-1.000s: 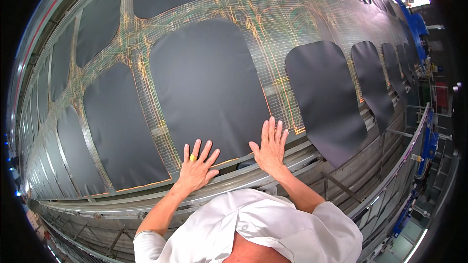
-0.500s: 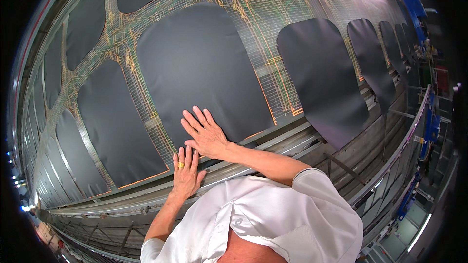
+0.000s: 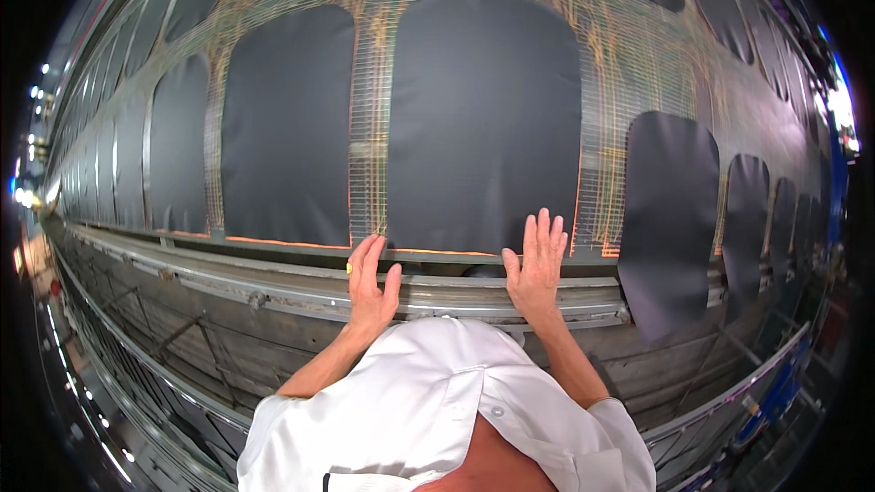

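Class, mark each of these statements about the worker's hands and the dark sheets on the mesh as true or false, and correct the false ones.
1. Both hands lie flat with fingers spread. True: the left hand and the right hand are open, palms down.
2. The right hand grips a tool. False: it holds nothing and rests on the lower edge of the dark sheet.
3. A yellow ring shows on the left hand. True.
4. The dark sheets lie on a wire mesh. True.
5. The left hand is on the sheet further right. False: it rests by the metal rail.
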`<state>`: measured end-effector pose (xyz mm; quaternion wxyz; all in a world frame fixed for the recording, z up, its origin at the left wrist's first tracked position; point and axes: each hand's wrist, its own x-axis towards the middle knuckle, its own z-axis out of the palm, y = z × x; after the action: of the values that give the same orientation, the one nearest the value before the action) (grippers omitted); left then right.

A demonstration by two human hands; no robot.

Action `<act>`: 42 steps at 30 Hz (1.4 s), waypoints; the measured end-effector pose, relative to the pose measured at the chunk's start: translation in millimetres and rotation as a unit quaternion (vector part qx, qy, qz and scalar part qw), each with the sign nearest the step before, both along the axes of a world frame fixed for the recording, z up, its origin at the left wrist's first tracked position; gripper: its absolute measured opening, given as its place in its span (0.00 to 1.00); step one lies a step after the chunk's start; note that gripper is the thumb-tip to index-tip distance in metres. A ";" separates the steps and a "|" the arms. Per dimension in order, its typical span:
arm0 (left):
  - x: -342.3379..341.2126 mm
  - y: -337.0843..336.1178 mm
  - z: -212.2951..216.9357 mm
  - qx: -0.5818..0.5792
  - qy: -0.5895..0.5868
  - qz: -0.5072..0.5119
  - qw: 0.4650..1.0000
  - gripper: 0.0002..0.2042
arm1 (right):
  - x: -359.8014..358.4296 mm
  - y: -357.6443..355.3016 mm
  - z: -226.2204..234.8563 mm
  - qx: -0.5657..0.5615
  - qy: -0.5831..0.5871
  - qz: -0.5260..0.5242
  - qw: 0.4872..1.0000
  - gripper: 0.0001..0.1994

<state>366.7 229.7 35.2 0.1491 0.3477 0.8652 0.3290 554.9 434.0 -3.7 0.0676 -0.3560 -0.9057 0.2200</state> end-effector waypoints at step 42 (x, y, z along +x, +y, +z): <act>-75.7 60.2 10.7 0.097 -0.673 0.213 0.701 0.12 | 27.9 44.5 15.0 -0.621 0.425 -0.446 0.486 0.35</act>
<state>291.0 290.0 45.9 0.5832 -0.1472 0.5486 0.5807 582.8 478.5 11.3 0.2945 -0.5251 -0.1163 0.7900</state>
